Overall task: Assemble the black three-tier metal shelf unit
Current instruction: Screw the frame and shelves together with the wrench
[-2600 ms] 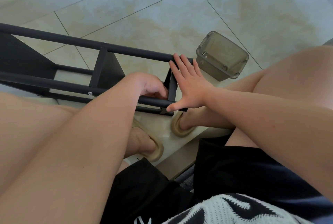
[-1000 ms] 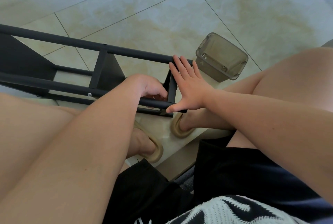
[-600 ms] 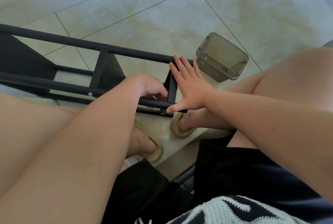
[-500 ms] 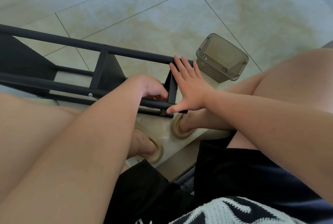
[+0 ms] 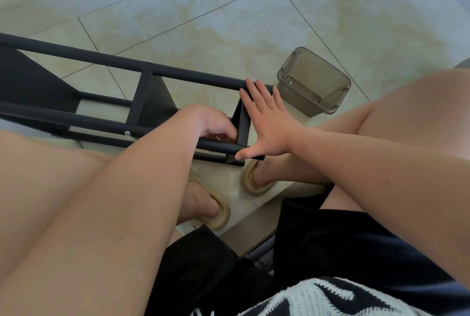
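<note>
Here, in the head view, the black shelf unit (image 5: 76, 118) is lying on its side on the floor (image 5: 229, 23), running from the left edge to the frame's centre. The right hand (image 5: 267, 122) is pressing flat, fingers straight and spread, against its end, likely bracing it. The left hand (image 5: 211, 122) is curling inside by the end bracket, and whatever it is pinching is hidden. Compared with the earlier frames, both hands are staying put.
</note>
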Motion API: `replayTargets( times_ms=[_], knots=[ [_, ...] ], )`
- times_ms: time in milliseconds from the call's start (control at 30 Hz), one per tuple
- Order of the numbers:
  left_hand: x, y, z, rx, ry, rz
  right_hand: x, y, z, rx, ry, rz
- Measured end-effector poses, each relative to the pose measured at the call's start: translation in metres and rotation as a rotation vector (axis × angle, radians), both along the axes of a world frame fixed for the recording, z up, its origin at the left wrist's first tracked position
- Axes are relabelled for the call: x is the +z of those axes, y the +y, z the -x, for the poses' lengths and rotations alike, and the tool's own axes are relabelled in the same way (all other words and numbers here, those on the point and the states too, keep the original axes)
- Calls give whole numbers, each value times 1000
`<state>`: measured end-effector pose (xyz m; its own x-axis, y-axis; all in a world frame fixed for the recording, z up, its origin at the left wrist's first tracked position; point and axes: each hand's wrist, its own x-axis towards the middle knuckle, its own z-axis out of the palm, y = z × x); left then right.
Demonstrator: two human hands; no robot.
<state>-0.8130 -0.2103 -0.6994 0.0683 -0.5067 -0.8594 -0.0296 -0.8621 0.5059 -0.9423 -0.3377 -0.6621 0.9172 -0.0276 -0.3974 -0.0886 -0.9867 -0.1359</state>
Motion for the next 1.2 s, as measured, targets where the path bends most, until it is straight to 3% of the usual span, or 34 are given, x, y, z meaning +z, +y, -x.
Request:
replayTargets(
  times_ms=[233, 533, 1033, 1200],
  knots=[
    [2, 1, 0, 0, -36, 39, -1, 0, 0, 3, -7, -8],
    [3, 2, -2, -21, 75, -38, -1, -1, 0, 3, -9, -4],
    [5, 2, 2, 23, 7, 42, -2, -2, 0, 8, -10, -14],
    [6, 2, 1, 20, 112, -24, -2, 0, 0, 6, -11, -7]
  ],
)
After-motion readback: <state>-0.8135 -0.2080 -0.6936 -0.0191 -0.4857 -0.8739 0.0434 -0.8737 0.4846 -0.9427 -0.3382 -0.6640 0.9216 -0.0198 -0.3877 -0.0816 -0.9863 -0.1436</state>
